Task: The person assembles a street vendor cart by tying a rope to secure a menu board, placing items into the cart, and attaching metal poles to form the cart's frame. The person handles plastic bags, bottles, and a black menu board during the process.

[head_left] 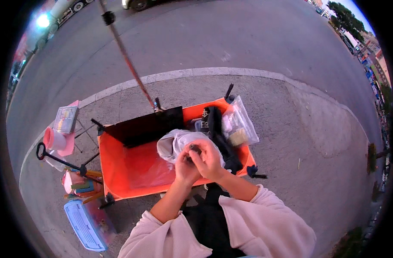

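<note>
Fingers (204,145) of left hand (186,169) and right hand (212,163) clasp a largely hidden, unidentifiable dark object (195,148).

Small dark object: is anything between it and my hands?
Nothing visible stands between: the small dark object sits in the grip of the left hand and right hand. The pale fabric lies behind.

cloth (170,144) in the cart (123,174), pouch (243,118) at its right end, box (85,224) outside its near left corner
</note>
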{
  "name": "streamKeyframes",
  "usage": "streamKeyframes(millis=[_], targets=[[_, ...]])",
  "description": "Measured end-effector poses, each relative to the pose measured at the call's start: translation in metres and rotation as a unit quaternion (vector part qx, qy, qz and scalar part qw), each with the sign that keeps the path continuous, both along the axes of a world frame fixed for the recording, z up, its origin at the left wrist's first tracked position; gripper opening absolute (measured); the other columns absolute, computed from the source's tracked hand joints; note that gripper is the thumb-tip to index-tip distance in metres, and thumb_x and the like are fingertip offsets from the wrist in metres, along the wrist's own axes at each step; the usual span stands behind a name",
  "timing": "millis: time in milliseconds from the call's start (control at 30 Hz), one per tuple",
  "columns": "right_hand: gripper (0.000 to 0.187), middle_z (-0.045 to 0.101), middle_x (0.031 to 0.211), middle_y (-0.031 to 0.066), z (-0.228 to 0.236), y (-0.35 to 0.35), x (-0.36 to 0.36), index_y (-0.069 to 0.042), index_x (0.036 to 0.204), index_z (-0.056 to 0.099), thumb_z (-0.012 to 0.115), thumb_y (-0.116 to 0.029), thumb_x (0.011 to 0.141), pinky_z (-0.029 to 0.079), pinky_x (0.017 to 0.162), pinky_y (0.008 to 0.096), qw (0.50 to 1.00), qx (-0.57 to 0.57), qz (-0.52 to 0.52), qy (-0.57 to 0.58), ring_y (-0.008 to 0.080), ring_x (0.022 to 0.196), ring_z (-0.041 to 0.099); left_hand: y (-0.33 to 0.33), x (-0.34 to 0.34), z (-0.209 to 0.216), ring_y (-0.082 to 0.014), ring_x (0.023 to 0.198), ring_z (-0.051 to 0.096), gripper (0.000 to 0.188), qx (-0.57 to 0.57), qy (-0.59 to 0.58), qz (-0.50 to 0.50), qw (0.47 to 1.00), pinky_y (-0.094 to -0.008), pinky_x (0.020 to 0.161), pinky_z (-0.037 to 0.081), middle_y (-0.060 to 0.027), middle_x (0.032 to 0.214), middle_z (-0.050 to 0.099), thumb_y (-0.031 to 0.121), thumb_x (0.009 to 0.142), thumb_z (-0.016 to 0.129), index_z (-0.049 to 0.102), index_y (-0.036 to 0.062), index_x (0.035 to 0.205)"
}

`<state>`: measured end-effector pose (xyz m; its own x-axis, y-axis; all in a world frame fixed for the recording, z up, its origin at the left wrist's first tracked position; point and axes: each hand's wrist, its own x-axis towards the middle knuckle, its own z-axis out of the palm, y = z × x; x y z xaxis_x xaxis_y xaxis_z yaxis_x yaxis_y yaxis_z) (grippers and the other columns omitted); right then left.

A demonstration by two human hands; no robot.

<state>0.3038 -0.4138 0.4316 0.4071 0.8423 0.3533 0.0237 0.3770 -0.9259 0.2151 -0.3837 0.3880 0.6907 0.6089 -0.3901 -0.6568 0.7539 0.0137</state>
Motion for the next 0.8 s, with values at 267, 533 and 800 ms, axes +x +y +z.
streamKeyframes(millis=[267, 533, 800], targets=[[0.02, 0.061, 0.094, 0.0101, -0.15, 0.116, 0.346, -0.002, 0.1, 0.06, 0.059, -0.004, 0.081, 0.049, 0.07, 0.0303, 0.906, -0.235, -0.23, -0.267, 0.0193, 0.077, 0.061, 0.018, 0.053, -0.026, -0.015, 0.065, 0.052, 0.014, -0.065, 0.065, -0.023, 0.996, -0.0282, 0.059, 0.044, -0.0005, 0.076, 0.055, 0.024, 0.087, 0.048, 0.055, 0.0124, 0.086], [0.022, 0.06, 0.091, 0.0154, -0.185, 0.215, 0.411, -0.005, 0.096, 0.06, 0.062, -0.003, 0.074, 0.048, 0.077, 0.0384, 0.85, -0.265, -0.118, -0.44, 0.0318, 0.087, 0.06, 0.001, 0.08, -0.042, -0.0164, 0.062, 0.044, 0.019, -0.178, 0.254, -0.025, 0.95, -0.0284, 0.056, 0.037, -0.0024, 0.075, 0.05, 0.028, 0.084, 0.053, 0.053, 0.01, 0.089], [0.018, 0.058, 0.089, 0.0187, -0.185, 0.235, 0.434, -0.003, 0.092, 0.058, 0.062, -0.006, 0.075, 0.046, 0.077, 0.0443, 0.777, -0.294, 0.021, -0.556, 0.0373, 0.089, 0.056, 0.02, 0.071, -0.054, -0.0173, 0.067, 0.049, 0.022, -0.099, 0.151, -0.005, 0.984, -0.0333, 0.062, 0.042, -0.0021, 0.078, 0.053, 0.028, 0.083, 0.052, 0.054, 0.0094, 0.094]])
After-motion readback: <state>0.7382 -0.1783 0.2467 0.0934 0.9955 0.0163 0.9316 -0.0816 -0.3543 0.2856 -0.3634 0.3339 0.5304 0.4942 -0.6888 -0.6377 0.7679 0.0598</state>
